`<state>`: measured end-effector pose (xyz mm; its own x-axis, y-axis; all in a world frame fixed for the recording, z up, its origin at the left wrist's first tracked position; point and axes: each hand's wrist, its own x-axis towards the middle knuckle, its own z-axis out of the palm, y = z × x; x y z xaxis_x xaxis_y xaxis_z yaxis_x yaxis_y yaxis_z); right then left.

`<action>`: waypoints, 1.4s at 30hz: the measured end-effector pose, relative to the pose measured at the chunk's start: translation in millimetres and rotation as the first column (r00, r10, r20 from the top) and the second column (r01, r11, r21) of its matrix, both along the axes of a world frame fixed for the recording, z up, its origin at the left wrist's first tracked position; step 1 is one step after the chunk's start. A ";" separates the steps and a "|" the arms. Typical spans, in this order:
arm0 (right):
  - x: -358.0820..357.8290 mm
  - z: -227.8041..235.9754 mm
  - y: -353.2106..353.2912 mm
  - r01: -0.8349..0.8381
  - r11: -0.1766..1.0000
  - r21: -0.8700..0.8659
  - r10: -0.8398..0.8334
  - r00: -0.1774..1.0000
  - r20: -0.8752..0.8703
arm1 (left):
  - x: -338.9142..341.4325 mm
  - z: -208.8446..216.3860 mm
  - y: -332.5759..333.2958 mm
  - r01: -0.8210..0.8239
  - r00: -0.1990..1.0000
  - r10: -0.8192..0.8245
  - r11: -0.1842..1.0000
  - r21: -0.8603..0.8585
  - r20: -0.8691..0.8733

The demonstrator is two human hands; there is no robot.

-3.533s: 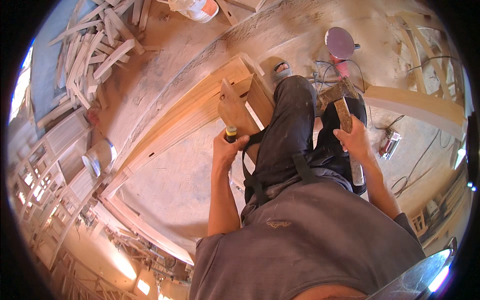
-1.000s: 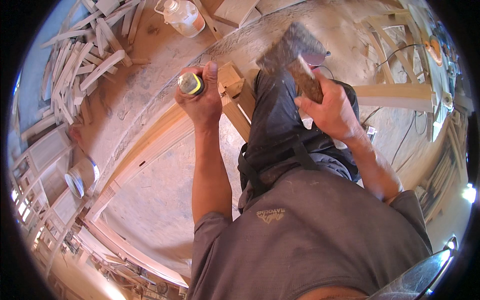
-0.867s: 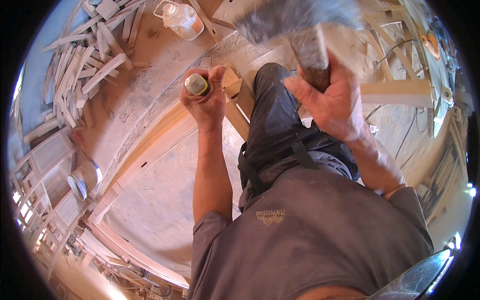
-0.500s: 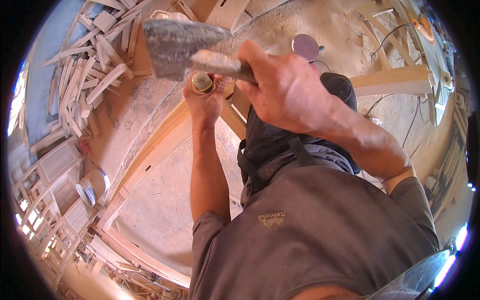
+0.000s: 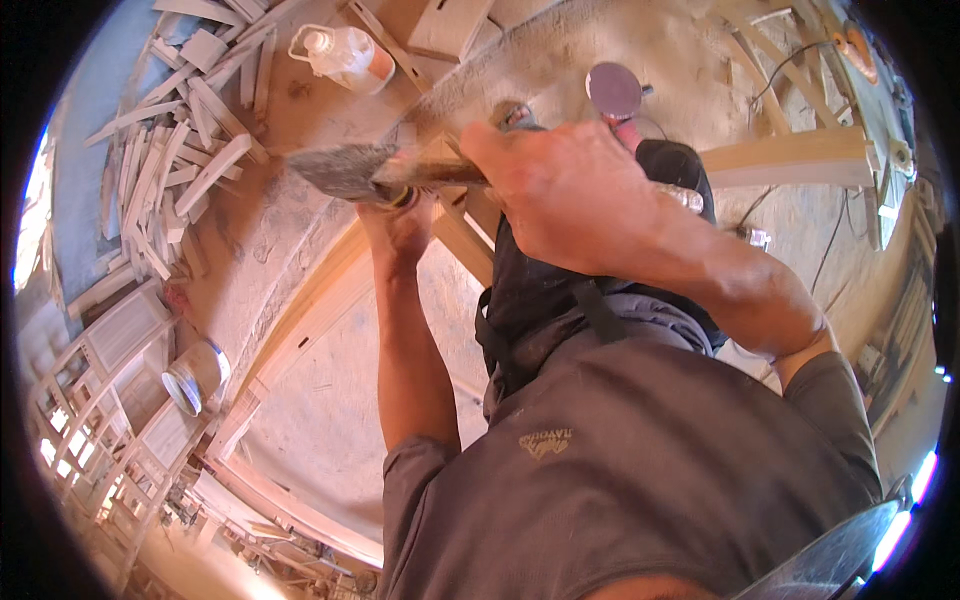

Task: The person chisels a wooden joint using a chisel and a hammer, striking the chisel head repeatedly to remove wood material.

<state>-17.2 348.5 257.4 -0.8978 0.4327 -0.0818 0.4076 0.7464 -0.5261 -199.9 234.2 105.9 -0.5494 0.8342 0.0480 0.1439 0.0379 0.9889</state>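
Two hands are working: the right grip (image 5: 572, 192) is clasping a hatchet (image 5: 345, 172), its handle pointing leftward, its head partly covering the left grip (image 5: 396, 234), which is seemingly enclosing a yellow-banded tool (image 5: 404, 198).

Held in the right fingers (image 5: 490, 150): a hatchet (image 5: 345, 170) with a broad, mottled dark-grey head and a worn brown haft, both slightly blurred. Turned sideways, head to the left, haft running rightward into the grip. Overlapping the left fingers (image 5: 380, 222) as seen from above, covering much of the tool there; contact between the two impossible to tell. Held in those left fingers: a handled tool (image 5: 403, 198), with only a bit of dark grip and a yellow band showing beside the hatchet head. Lower part hidden, tilt unclear.
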 end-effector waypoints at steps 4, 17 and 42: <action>2.5 -17.6 -6.5 0.054 0.995 -0.085 -0.055 0.998 -0.006 | -2.4 -8.8 -1.4 0.041 0.994 -0.042 0.999 0.014 0.097; 119.5 -81.9 -14.5 0.758 0.383 -0.527 -0.687 0.615 0.386 | 3.4 5.2 19.6 -0.514 0.813 0.460 0.855 0.069 0.358; 76.1 -105.7 -36.5 0.732 0.486 -0.478 -0.471 0.680 0.562 | -72.8 16.2 -39.0 -0.528 0.767 0.325 0.810 0.256 0.553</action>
